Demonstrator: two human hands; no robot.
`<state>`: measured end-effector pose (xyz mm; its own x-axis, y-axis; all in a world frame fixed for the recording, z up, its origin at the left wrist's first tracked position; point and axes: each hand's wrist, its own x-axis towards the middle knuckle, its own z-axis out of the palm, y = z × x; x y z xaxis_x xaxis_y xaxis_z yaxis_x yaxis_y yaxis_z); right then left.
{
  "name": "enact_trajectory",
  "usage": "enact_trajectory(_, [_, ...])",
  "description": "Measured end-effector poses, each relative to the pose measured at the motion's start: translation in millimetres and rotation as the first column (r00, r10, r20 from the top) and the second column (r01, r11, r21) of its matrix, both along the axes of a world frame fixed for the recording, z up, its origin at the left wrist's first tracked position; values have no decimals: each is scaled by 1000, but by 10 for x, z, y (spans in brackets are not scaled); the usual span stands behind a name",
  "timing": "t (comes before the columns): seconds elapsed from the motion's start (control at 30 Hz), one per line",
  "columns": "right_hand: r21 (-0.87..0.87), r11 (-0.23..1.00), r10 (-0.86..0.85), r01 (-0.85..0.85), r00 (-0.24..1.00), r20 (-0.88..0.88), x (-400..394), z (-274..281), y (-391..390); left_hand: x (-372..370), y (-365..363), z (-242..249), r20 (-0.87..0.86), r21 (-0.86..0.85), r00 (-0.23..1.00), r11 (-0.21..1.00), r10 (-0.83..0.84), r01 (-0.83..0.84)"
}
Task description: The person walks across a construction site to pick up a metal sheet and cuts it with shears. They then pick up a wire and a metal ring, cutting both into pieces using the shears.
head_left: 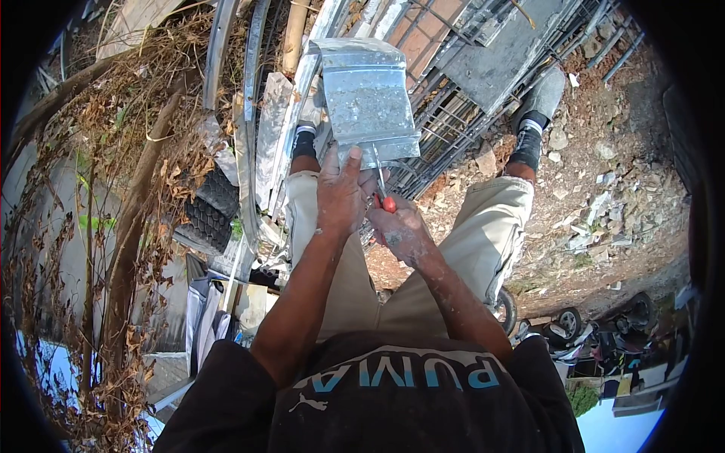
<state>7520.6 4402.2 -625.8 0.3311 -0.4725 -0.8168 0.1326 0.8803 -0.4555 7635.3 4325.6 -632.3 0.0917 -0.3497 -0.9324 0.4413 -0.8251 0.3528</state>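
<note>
A bent piece of galvanized sheet metal (pixel 368 98), dull silver with raised folds, is held out in front of me. My left hand (pixel 341 189) grips its near edge, thumb on top, the other fingers partly hidden beneath. In my right hand (pixel 402 232) are red-handled tin snips (pixel 381 175), their slim blade lying over the near edge of the sheet. The lower jaw and most of the handles are hidden. Pale dust or dried paste coats both hands.
Steel rebar cages (pixel 445 124) and a grey board (pixel 506 57) lie ahead between my feet. Metal channels (pixel 249 113), a tire (pixel 211 208) and dry branches (pixel 143 174) crowd the left. Rubble (pixel 596 215) covers the ground at right, with wheels (pixel 568 323) farther back.
</note>
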Motion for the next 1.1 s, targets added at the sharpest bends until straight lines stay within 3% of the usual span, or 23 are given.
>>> enact_trajectory(0.13, [-2, 999, -52, 52, 998, 47, 75, -94, 72, 15, 50, -83, 8, -8, 1000, 1000, 5, -5])
enact_trajectory(0.2, [129, 991, -32, 25, 998, 46, 65, -102, 25, 18, 82, -142, 14, 0, 1000, 1000, -5, 5])
enact_trajectory(0.27, [386, 922, -17, -4, 998, 53, 31, -36, -226, 23, 83, -178, 31, 25, 999, 999, -26, 25])
enact_trajectory(0.37, [450, 890, -110, 68, 992, 68, 119, -181, -49, 20, 108, -239, 53, 50, 995, 996, -80, 78])
enact_trajectory(0.47, [432, 901, -59, 28, 996, 60, 140, -243, 24, -7, 137, -274, 33, 40, 999, 998, -42, 40])
enact_trajectory(0.57, [487, 873, -53, 25, 998, 45, 121, -228, 16, 34, 243, -348, 118, 6, 952, 959, -281, 282])
enact_trajectory(0.67, [473, 881, -5, -6, 1000, 22, 72, -168, -60, -93, 130, -219, 182, 217, 921, 928, -343, 303])
enact_trajectory(0.87, [489, 872, -50, 21, 998, 46, 80, -182, -25, -60, 220, -229, 129, 332, 938, 905, -322, 265])
enact_trajectory(0.93, [81, 996, -29, 28, 1000, 5, 196, -380, 359, -96, 202, -208, 145, 372, 920, 882, -364, 290])
enact_trajectory(1.0, [-141, 990, 3, -6, 1000, -15, 217, -444, 480, -107, 185, -200, 147, 426, 906, 853, -396, 303])
enact_trajectory(1.1, [-164, 984, 69, -72, 997, -25, 200, -476, 537, -121, 154, -218, 137, 493, 895, 813, -424, 310])
